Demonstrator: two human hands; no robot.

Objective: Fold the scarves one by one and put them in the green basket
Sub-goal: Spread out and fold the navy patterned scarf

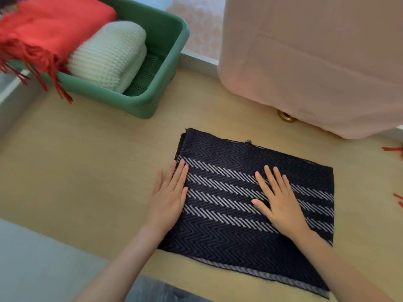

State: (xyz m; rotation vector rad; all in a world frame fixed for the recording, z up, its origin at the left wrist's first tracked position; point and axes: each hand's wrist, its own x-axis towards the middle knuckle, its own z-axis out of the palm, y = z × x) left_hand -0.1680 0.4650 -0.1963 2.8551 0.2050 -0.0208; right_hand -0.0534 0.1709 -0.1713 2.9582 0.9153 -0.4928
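Both hands lie flat and spread, fingers straight, holding nothing: the left hand (169,195) rests along the left edge of the dark herringbone scarf (222,227), its little-finger side over the bare bench (87,171), while the right hand (280,203) presses palm-down on the scarf's middle, fingers fanned toward the far edge. The scarf is navy with pale zigzag stripes. It is folded into a roughly square pad that lies flat on the light wooden bench directly in front of the person, and its near right corner reaches the bench's front edge. The layers show slightly uneven at the far left corner. The green basket (152,105) stands at the far left of the bench, well apart from the dark scarf. Inside it, a folded red scarf (54,25) fills the left part, and its fringe spills over the basket's near rim and hangs down toward the bench. A folded cream knitted scarf (111,55) lies just beside it, touching it. To the right of the cream scarf a strip of the basket's perforated floor shows. At the far right a large shape draped in pale pink cloth (316,62) stands on the bench, with a small brass-coloured fitting (286,117) peeking from under its lower edge. A few red threads (393,149) show at the picture's right border.
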